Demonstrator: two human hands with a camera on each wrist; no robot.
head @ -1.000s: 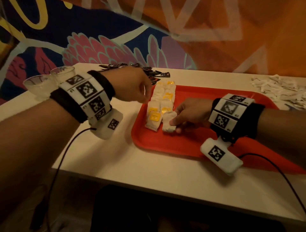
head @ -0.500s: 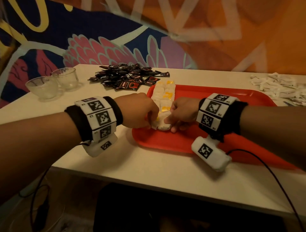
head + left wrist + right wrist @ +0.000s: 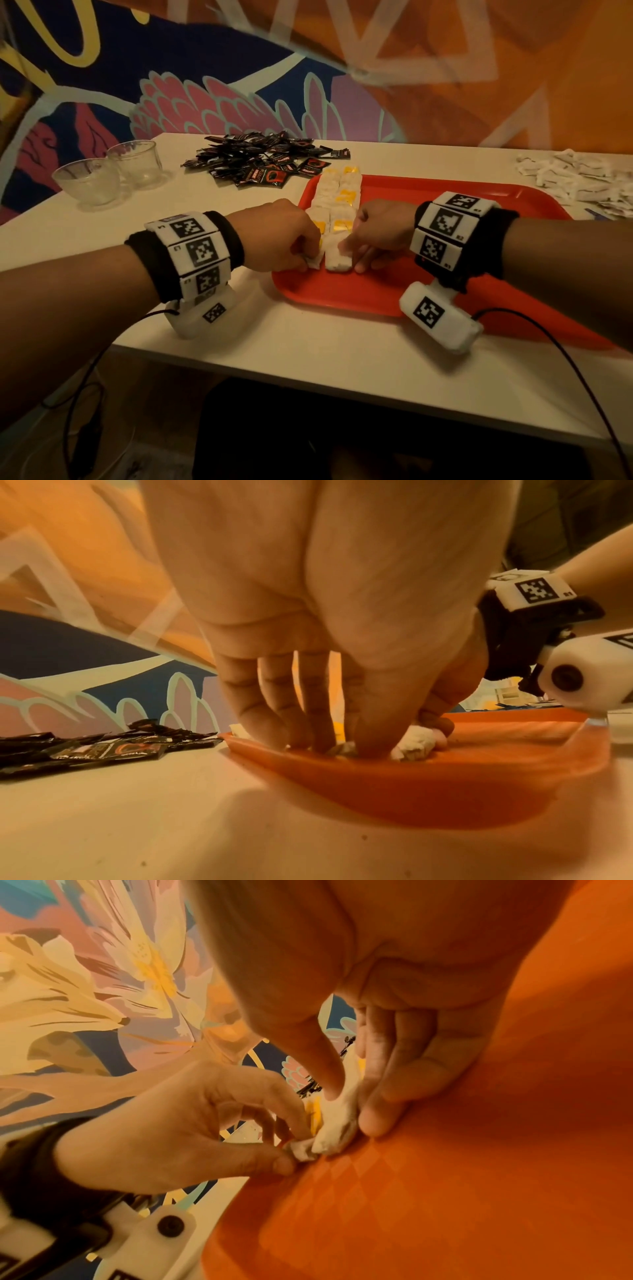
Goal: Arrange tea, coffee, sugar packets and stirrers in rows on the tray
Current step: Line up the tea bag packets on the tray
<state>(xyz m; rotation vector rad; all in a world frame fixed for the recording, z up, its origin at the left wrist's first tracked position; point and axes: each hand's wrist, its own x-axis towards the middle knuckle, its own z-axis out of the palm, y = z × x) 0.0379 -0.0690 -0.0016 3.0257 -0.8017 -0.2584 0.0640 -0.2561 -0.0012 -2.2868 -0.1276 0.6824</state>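
both hands (image 3: 329,240) pinching tea bags (image 3: 337,262), red tray (image 3: 342,294) near edge

Both forearms reach forward, wrists banded, as the left hand (image 3: 277,240) and right hand (image 3: 380,236) meet knuckle to knuckle, fingers curled downward in a pinching grip.

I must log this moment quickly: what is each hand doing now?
Left hand: pinches a tea bag on the red tray.
Right hand: pinches the neighbouring tea bag.
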